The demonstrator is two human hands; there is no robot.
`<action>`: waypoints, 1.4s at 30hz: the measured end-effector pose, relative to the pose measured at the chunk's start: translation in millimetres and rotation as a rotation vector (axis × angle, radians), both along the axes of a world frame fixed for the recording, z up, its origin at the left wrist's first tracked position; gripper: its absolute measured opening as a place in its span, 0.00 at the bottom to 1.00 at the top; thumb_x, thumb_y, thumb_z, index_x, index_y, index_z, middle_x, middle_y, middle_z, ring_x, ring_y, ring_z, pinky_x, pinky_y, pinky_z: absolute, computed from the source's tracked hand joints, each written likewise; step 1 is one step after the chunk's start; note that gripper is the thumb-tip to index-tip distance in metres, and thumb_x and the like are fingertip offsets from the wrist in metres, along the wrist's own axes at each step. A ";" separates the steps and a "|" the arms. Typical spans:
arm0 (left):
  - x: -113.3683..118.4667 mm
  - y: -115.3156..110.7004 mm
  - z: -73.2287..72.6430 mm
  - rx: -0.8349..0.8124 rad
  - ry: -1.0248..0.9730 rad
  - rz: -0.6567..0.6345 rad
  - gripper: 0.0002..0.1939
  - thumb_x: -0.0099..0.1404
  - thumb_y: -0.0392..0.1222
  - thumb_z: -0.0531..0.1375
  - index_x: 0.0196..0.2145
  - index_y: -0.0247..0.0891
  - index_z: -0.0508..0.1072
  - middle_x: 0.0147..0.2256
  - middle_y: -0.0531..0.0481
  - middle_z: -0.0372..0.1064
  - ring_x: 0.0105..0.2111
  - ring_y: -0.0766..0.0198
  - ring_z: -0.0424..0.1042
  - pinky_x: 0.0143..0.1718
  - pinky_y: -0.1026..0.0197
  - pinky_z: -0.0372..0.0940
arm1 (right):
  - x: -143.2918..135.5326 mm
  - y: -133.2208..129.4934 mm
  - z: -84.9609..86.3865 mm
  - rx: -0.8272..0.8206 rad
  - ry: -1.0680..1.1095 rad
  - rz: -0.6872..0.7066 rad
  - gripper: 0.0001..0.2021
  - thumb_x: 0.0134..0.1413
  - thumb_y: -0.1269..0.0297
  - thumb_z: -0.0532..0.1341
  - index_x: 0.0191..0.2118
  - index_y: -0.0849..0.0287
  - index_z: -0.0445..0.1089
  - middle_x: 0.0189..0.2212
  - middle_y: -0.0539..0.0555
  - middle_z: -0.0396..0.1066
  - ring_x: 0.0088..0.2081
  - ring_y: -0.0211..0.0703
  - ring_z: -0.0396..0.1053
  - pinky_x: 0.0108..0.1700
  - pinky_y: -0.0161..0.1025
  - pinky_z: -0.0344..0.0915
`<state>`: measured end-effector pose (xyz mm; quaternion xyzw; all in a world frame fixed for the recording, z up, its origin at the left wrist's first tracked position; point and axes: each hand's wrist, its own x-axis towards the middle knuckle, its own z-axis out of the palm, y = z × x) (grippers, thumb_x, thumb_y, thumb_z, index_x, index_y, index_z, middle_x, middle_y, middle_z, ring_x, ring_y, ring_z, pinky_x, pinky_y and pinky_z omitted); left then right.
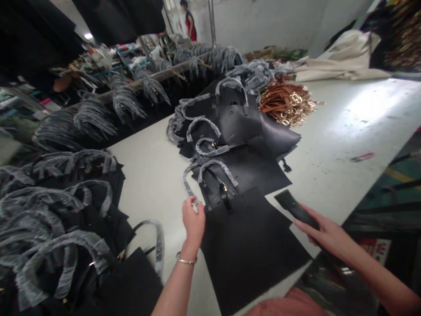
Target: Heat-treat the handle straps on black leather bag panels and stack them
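A black bag panel (pixel 253 245) lies flat on the table in front of me, with a gold-buckled strap (pixel 225 197) at its top. My left hand (pixel 193 221), wearing a bracelet, is at the panel's upper left corner. Its fingers are pinched around the lower end of a plastic-wrapped bag handle (pixel 187 180). Off the panel's right side, my right hand (pixel 317 228) grips a long black strap-like piece (pixel 292 206) with a wide, flat end; its exact kind is unclear. More black panels (pixel 250 162) with wrapped handles overlap beyond the front one.
Finished-looking black pieces with wrapped handles (pixel 88 241) are heaped at left. Brown straps with gold clasps (pixel 286 103) lie at the back, near beige cloth (pixel 342 57). A pink-handled cutter (pixel 362 157) rests at right. Handle bundles hang on a rail (pixel 131 83). A person (pixel 190 24) stands far off.
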<state>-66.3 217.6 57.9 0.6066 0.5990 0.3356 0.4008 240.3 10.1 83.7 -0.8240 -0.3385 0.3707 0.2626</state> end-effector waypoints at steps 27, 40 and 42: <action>40.6 -118.1 -57.7 0.392 0.562 -0.639 0.20 0.69 0.41 0.50 0.58 0.37 0.63 0.61 0.45 0.56 0.64 0.57 0.50 0.65 0.47 0.48 | -61.5 100.5 -20.4 -0.162 0.228 0.353 0.33 0.57 0.48 0.56 0.63 0.59 0.54 0.16 0.43 0.64 0.14 0.36 0.63 0.16 0.31 0.58; 32.6 -125.9 -83.5 0.469 0.423 -0.691 0.18 0.68 0.34 0.50 0.54 0.34 0.67 0.56 0.47 0.65 0.60 0.61 0.58 0.63 0.56 0.52 | -90.5 119.3 -12.5 -0.210 0.316 0.478 0.32 0.56 0.51 0.57 0.64 0.57 0.56 0.20 0.44 0.66 0.14 0.33 0.63 0.14 0.29 0.58; 32.7 -125.1 -82.7 0.461 0.416 -0.698 0.18 0.68 0.35 0.50 0.54 0.34 0.67 0.56 0.46 0.65 0.60 0.61 0.58 0.63 0.55 0.53 | -103.5 133.9 -17.3 -0.188 0.314 0.464 0.32 0.55 0.51 0.58 0.64 0.57 0.56 0.19 0.44 0.66 0.14 0.34 0.63 0.14 0.30 0.58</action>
